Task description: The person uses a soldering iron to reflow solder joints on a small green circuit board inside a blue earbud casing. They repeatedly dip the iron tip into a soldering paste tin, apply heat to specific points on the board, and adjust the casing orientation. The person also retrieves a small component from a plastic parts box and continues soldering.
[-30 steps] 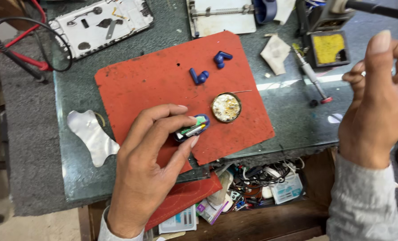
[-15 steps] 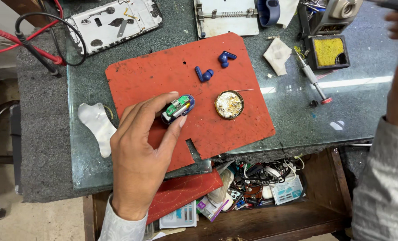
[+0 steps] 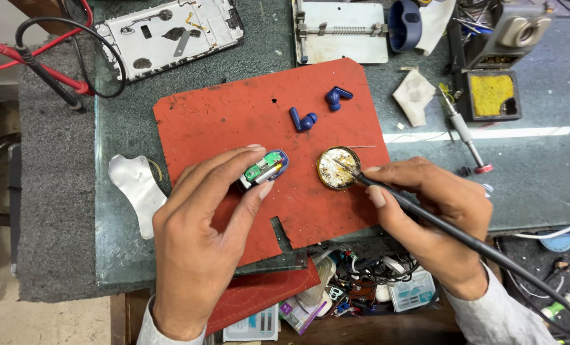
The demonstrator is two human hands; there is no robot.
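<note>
Pinching the opened earbud case (image 3: 265,168) in closed left fingers (image 3: 230,172), the right hand (image 3: 435,217) gripped a soldering iron (image 3: 425,214), tip seemingly in the flux tin (image 3: 338,168); a slip might scorch the red mat (image 3: 234,121).

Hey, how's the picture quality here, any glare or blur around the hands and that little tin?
Head view: sharp throughout; left hand, right hand and the round tin show no motion blur. A bright glare strip runs across the glass bench top right of the red mat. Lighting is even, shadows soft under both hands.
</note>
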